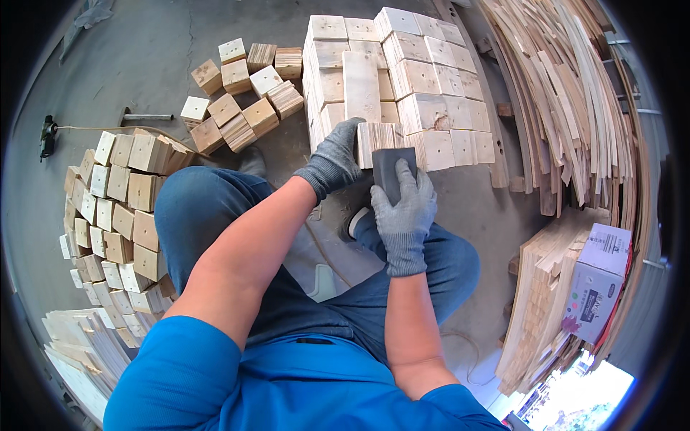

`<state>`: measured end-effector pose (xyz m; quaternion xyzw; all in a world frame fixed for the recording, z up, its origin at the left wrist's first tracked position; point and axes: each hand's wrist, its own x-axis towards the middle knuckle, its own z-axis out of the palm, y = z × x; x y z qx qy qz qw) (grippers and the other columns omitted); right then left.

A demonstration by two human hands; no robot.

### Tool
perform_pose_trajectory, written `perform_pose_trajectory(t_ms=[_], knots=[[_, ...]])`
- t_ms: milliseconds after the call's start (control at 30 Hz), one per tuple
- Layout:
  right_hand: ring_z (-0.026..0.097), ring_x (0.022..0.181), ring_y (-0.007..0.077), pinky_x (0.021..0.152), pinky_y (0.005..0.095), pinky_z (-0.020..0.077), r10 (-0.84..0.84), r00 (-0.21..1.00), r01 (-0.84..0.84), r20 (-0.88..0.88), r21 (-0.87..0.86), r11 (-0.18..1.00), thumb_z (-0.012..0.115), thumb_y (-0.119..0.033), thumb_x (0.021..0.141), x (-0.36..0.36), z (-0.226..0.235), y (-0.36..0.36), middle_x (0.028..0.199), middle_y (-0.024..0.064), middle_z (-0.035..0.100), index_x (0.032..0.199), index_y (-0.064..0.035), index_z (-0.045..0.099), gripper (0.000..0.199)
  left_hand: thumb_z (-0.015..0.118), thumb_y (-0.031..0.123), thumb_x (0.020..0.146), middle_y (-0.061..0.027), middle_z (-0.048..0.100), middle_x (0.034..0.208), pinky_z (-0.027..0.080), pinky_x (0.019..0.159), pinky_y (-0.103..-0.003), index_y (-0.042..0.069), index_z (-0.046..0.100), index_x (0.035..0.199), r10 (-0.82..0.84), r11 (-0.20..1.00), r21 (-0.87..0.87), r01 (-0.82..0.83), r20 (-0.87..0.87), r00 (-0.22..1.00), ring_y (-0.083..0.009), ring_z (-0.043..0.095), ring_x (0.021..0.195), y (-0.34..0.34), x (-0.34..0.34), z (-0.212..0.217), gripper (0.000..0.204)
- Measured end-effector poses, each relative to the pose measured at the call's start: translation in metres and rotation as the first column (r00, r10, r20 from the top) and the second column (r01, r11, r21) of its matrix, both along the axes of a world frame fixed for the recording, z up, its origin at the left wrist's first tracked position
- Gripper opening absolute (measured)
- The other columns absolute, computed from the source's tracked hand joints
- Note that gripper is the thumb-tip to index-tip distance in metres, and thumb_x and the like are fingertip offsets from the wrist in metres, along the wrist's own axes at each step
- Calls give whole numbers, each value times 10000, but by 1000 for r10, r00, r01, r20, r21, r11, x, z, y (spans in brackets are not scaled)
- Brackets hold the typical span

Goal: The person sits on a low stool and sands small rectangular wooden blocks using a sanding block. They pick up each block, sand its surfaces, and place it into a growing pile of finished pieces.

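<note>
Above centre, pale layered block (378, 136)

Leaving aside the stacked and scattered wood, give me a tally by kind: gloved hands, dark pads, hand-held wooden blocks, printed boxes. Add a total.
Gloved hands (left hand and right hand): 2
Dark grey pad, under the right hand: 1
Wooden block, at the left hand: 1
Printed box: 1
Total: 5

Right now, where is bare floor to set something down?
Grey floor shows left of the loose cubic wooden blocks, and between the blue-clad right knee and pale wooden plank stack. Pale stacked wooden blocks crowd the left knee.
</note>
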<state>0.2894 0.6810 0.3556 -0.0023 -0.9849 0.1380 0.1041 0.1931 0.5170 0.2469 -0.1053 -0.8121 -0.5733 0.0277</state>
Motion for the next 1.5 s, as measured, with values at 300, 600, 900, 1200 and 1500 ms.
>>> perform_pose_trajectory(t_ms=[300,600,900,1200,1500], knots=[[689,1229,398,1101,474,529,-56,993,59,101,-22,998,864,-356,850,-154,17,4,1326,249,715,1459,-100,681,685,1002,346,678,-234,619,1315,523,1108,-441,53,527,1437,-73,973,224,56,68,995,-396,634,1242,10,-2,-14,942],[624,1286,431,1139,509,488,-28,999,36,41,-205,978,862,-333,851,-55,-3,28,1389,255,653,1456,-64,665,691,1034,286,685,-127,664,1322,548,1076,-388,52,434,1493,-58,998,-29,59,22,998,-249,673,1201,1,-2,-6,1034],[614,1277,455,1093,556,505,-23,999,25,26,-91,996,873,-327,832,-42,2,21,1404,253,631,1443,-88,677,685,1031,269,678,-144,653,1337,545,1087,-401,82,450,1501,-43,999,17,42,48,998,-267,663,1226,3,-2,-8,1025],[726,1138,402,1031,477,568,133,983,-113,128,-155,981,866,-370,811,-179,21,11,1228,263,752,1400,-70,719,677,1019,269,681,-150,652,1320,543,1086,-392,75,479,1470,-49,997,69,46,38,998,-263,664,1217,7,3,-1,976],[729,1209,316,1061,394,563,-78,991,120,106,-481,868,914,-291,846,-98,54,99,1325,223,748,1479,2,644,748,1017,227,685,-135,648,1372,544,1102,-392,51,448,1503,-84,995,65,79,94,992,-241,655,1263,-1,0,2,1012]])
